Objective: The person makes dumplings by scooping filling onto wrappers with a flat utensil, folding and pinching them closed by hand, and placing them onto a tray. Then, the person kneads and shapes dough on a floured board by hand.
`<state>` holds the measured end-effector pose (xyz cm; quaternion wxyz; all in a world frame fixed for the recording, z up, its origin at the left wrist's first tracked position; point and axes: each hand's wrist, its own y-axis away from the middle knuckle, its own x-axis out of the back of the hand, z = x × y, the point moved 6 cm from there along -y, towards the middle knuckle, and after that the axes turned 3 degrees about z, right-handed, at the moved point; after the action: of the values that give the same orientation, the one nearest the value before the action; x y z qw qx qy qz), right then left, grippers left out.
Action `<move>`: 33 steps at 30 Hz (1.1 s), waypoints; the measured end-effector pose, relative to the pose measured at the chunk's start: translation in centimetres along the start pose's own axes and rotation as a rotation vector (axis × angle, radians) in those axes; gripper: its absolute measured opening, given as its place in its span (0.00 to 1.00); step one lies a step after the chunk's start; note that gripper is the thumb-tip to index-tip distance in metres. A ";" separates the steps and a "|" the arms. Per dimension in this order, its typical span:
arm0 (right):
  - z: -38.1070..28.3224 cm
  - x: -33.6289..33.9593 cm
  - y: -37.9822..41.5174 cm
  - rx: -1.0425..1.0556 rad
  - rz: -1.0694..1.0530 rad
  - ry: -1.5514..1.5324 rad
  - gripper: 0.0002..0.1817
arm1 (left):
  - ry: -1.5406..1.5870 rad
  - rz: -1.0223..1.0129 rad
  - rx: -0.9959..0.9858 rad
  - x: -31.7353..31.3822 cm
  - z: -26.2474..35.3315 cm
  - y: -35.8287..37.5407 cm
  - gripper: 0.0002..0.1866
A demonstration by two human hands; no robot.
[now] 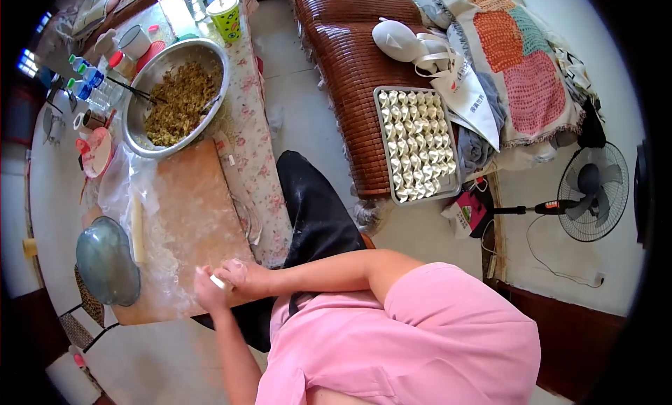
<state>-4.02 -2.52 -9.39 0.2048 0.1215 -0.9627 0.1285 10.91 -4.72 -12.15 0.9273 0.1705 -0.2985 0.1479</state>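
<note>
Over the near edge of the floured wooden board, my two hands meet. Between them is a small white piece of dough. My left hand is closed with its fingers pinched on the dough. My right hand is curled against the same piece, floury on the fingers; its fingertips are partly hidden. A pale rolling pin lies on the board beyond them. Beside it rests a greenish see-through bowl, seemingly upside down. A large steel basin holds brown chopped filling and chopsticks.
A tray with rows of folded dumplings sits on the brown sofa to the right. Water bottles, a green patterned cup and a pink dish crowd the table's far side. A fan lies at far right.
</note>
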 end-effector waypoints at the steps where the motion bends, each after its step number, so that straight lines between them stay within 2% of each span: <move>1: -0.4 0.7 0.2 0.055 -0.037 -0.008 0.29 | 0.002 0.000 0.009 -0.8 0.4 1.7 0.21; 3: -0.7 1.4 -0.1 0.091 -0.076 -0.015 0.31 | -0.386 0.399 -0.844 -0.8 6.2 6.4 0.16; 6: 1.1 0.5 0.2 0.014 -0.150 0.091 0.30 | -0.368 0.266 -0.880 -1.6 6.1 3.7 0.15; 7: 3.5 -0.3 0.2 -0.095 -0.037 -0.020 0.30 | -0.384 0.248 -0.794 -1.6 5.8 2.1 0.16; 8: 5.0 -0.6 0.3 -0.199 0.084 -0.132 0.29 | -0.324 0.220 -0.611 -1.5 5.1 0.2 0.16; 9: 4.9 0.2 0.1 -0.312 0.104 -0.211 0.27 | -0.314 0.234 -0.537 -1.4 4.5 -1.6 0.17; 10: 4.2 1.1 -0.8 -0.307 0.115 -0.211 0.27 | -0.301 0.250 -0.469 -1.4 4.5 -3.1 0.18; 11: 4.3 1.0 -1.4 -0.480 -0.020 -0.314 0.27 | -0.298 0.254 -0.483 -1.4 5.1 -4.2 0.18; 12: 4.5 0.5 -1.3 -0.648 -0.156 -0.416 0.27 | -0.259 0.176 -0.262 -1.5 5.0 -5.6 0.19; 13: 5.0 -0.7 -1.9 -0.615 -0.062 -0.615 0.28 | -0.218 0.097 -0.046 -1.5 4.6 -6.8 0.21; 14: 5.6 -1.9 -2.2 -0.598 -0.044 -0.612 0.28 | -0.213 0.099 -0.070 -1.5 3.3 -8.5 0.21; 16: 5.0 -1.6 -3.0 -0.581 -0.013 -0.680 0.28 | 0.303 -0.082 0.114 -2.9 2.3 -9.1 0.26; 17: 4.7 -1.0 -2.8 -0.512 -0.018 -0.416 0.29 | 0.438 -0.230 0.327 -2.9 0.7 -8.2 0.31; 18: 4.6 -1.0 -2.3 -0.516 -0.020 -0.419 0.29 | 0.435 -0.229 0.331 -2.1 2.5 -6.8 0.31; 20: 2.3 -0.8 -1.6 -0.170 0.017 -0.126 0.31 | 0.377 -0.239 0.463 -0.8 2.7 -4.1 0.34; 21: 1.1 -0.6 -1.3 -0.106 -0.032 -0.127 0.32 | 0.237 -0.232 0.362 -0.8 1.7 -3.2 0.31; 22: 0.7 -0.5 -0.9 -0.108 -0.045 -0.135 0.32 | 0.236 -0.224 0.375 -0.8 0.4 -1.5 0.31; 24: -0.5 0.2 -0.4 0.034 -0.029 -0.049 0.29 | -0.206 0.022 -0.201 0.2 2.1 1.4 0.24; 25: -0.9 0.5 -0.4 0.060 -0.067 -0.042 0.27 | -0.207 0.024 -0.194 -0.6 1.9 2.5 0.24; 27: -0.6 1.0 -0.5 0.043 -0.069 -0.009 0.28 | -0.319 0.371 -0.704 -0.6 4.7 5.2 0.19; 29: 0.4 0.8 -0.3 0.016 -0.077 0.021 0.28 | -0.375 0.321 -0.732 -1.4 4.6 3.4 0.18; 30: 2.0 0.3 -0.6 -0.110 -0.048 -0.005 0.28 | -0.433 0.282 -0.771 -2.0 4.8 2.5 0.17; 31: 3.2 -0.1 -0.8 -0.237 -0.016 -0.033 0.29 | -0.403 0.234 -0.661 -1.9 5.4 1.4 0.17; 32: 3.5 -0.6 -1.0 -0.241 -0.010 -0.036 0.29 | -0.402 0.234 -0.621 -1.8 5.0 0.0 0.17; 33: 4.2 -0.5 -1.1 -0.333 0.054 -0.108 0.29 | -0.385 0.203 -0.500 -1.7 4.1 -1.6 0.18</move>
<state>-4.77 -4.70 -13.14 0.1664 0.0666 -0.9832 -0.0341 8.14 -8.09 -10.42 0.8476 -0.0682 -0.5107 0.1267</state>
